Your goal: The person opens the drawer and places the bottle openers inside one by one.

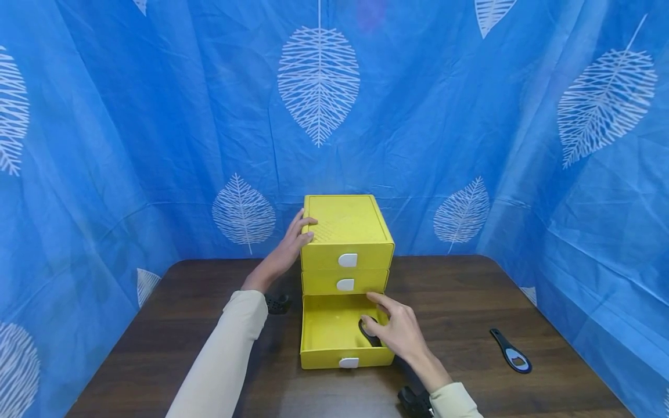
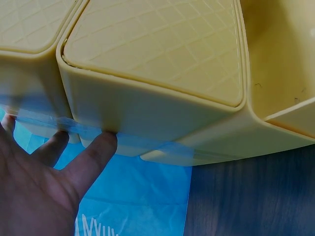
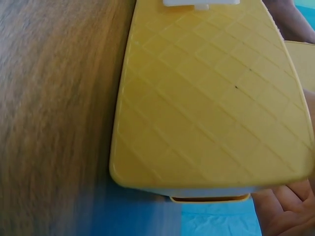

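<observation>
A yellow three-drawer box (image 1: 345, 223) stands on the table, its bottom drawer (image 1: 326, 325) pulled out and the upper two closed. My left hand (image 1: 284, 251) rests on the box's upper left side, fingers spread; in the left wrist view the fingertips touch the yellow wall (image 2: 147, 110). Over the right side of the bottom drawer is my right hand (image 1: 399, 328), thumb and index finger apart. Beneath its thumb a black object with a rounded end (image 1: 375, 341) lies in the drawer, partly hidden. The drawer front (image 3: 211, 98) blocks most of the right wrist view.
A black-handled bottle opener (image 1: 512, 353) lies on the brown wooden table (image 1: 449, 302), right of the box. Blue cloth with white leaf prints (image 1: 397, 145) hangs behind and at both sides. White tabs (image 1: 348, 363) mark the drawer fronts.
</observation>
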Action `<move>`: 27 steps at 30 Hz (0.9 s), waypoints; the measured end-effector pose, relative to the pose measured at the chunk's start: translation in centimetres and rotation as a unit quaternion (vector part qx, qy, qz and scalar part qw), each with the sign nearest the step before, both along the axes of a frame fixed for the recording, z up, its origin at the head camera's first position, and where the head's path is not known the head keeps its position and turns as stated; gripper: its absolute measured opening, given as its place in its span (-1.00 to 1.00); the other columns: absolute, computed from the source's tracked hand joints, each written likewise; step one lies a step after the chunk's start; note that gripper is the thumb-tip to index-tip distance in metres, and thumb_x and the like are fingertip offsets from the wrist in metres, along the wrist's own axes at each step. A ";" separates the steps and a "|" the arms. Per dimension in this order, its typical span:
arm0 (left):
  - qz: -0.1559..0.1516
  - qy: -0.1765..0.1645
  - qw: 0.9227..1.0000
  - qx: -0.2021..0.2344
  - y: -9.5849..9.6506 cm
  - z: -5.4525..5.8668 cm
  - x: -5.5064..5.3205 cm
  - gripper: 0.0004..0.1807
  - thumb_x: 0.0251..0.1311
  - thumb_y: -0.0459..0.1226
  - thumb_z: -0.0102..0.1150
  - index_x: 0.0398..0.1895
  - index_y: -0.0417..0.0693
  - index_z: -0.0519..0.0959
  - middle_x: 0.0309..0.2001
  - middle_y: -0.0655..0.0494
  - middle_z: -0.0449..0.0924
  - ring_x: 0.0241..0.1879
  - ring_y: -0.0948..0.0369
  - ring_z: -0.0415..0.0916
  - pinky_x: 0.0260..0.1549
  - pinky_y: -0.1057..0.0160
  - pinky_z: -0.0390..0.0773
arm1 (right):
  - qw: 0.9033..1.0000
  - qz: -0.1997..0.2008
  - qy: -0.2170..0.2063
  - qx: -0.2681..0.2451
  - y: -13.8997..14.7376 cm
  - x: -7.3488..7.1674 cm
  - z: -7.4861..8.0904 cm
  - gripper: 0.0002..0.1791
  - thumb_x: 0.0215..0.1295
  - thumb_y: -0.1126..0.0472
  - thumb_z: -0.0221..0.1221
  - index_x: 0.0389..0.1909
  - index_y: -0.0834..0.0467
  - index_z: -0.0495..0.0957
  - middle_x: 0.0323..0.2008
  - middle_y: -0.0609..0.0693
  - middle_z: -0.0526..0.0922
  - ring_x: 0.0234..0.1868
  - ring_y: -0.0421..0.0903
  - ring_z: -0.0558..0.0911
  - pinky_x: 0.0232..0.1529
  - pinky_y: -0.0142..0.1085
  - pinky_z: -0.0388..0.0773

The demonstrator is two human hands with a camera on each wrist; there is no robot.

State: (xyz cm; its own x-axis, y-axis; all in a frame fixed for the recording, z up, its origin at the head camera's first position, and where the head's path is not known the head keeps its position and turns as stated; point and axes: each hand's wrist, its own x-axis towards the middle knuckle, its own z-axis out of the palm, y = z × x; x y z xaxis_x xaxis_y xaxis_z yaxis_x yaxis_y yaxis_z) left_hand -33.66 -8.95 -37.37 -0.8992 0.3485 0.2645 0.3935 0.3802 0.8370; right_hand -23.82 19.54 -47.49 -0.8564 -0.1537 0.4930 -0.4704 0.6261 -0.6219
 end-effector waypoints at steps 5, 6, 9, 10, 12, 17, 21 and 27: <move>0.002 0.004 1.000 0.001 -0.1 0.0 0.0 -0.46 0.56 0.13 -0.22 0.48 0.21 0.19 0.69 0.18 -0.54 0.65 -0.09 -0.47 0.46 -0.46 -0.10 | 1.000 -0.004 0.019 0.005 0.5 0.1 0.0 -0.47 0.14 0.24 0.50 0.17 0.20 0.66 0.10 0.06 0.75 0.04 0.12 0.75 0.03 -0.06 0.69; 0.003 0.004 1.000 0.001 -0.1 0.0 0.0 -0.46 0.56 0.13 -0.23 0.48 0.21 0.19 0.69 0.16 -0.54 0.65 -0.10 -0.47 0.46 -0.46 -0.10 | 1.000 -0.004 0.019 0.005 0.6 0.1 0.0 -0.47 0.14 0.25 0.50 0.17 0.20 0.66 0.10 0.07 0.75 0.04 0.13 0.75 0.04 -0.06 0.69; 0.005 0.002 1.000 0.001 -0.1 0.0 0.1 -0.46 0.56 0.12 -0.23 0.48 0.21 0.18 0.69 0.17 -0.54 0.65 -0.11 -0.46 0.46 -0.46 -0.10 | 1.000 -0.011 0.016 0.002 1.1 0.3 0.0 -0.47 0.15 0.26 0.49 0.18 0.20 0.66 0.11 0.07 0.75 0.06 0.12 0.75 0.05 -0.04 0.69; 0.004 0.002 1.000 0.001 -0.1 -0.1 0.1 -0.46 0.56 0.12 -0.23 0.48 0.21 0.18 0.69 0.17 -0.54 0.65 -0.11 -0.46 0.46 -0.46 -0.10 | 1.000 -0.015 0.015 0.002 1.3 0.3 0.0 -0.47 0.15 0.26 0.49 0.18 0.20 0.66 0.10 0.07 0.75 0.06 0.11 0.75 0.05 -0.04 0.69; 0.003 0.000 1.000 0.002 -0.1 -0.1 0.1 -0.45 0.55 0.13 -0.23 0.48 0.21 0.18 0.69 0.19 -0.55 0.65 -0.11 -0.46 0.46 -0.45 -0.09 | 1.000 -0.022 0.013 0.001 1.7 0.4 0.0 -0.47 0.15 0.26 0.50 0.17 0.19 0.66 0.10 0.06 0.75 0.08 0.10 0.74 0.05 -0.03 0.68; 0.003 -0.003 1.000 0.005 -0.1 -0.2 0.0 -0.45 0.55 0.14 -0.24 0.48 0.21 0.18 0.69 0.20 -0.55 0.65 -0.13 -0.46 0.45 -0.47 -0.09 | 0.999 -0.035 0.011 0.008 2.8 0.5 0.2 -0.49 0.17 0.22 0.49 0.16 0.18 0.66 0.10 0.06 0.75 0.08 0.08 0.74 0.08 -0.03 0.67; 0.000 -0.001 1.000 0.007 -0.1 -0.3 -0.1 -0.46 0.55 0.13 -0.24 0.48 0.21 0.18 0.69 0.21 -0.54 0.65 -0.12 -0.46 0.46 -0.46 -0.10 | 0.999 -0.045 0.007 0.011 3.7 0.6 0.1 -0.49 0.17 0.21 0.49 0.16 0.17 0.66 0.10 0.04 0.75 0.06 0.06 0.75 0.08 -0.04 0.67; -0.006 0.006 1.000 0.009 0.1 -0.2 -0.1 -0.46 0.56 0.12 -0.23 0.49 0.19 0.18 0.69 0.21 -0.54 0.65 -0.11 -0.48 0.45 -0.47 -0.13 | 0.998 -0.062 0.016 0.025 5.2 0.8 -0.2 -0.48 0.16 0.22 0.50 0.17 0.13 0.65 0.08 0.03 0.75 0.06 0.03 0.74 0.05 -0.03 0.68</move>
State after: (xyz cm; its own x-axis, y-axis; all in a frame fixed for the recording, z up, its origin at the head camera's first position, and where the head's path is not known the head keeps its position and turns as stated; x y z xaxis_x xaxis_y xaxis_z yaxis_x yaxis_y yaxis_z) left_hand -33.77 -8.88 -37.58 -0.8917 0.3544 0.2815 0.4079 0.3599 0.8391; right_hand -23.03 24.75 -47.71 -0.8543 -0.0720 0.5147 -0.4058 0.7111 -0.5741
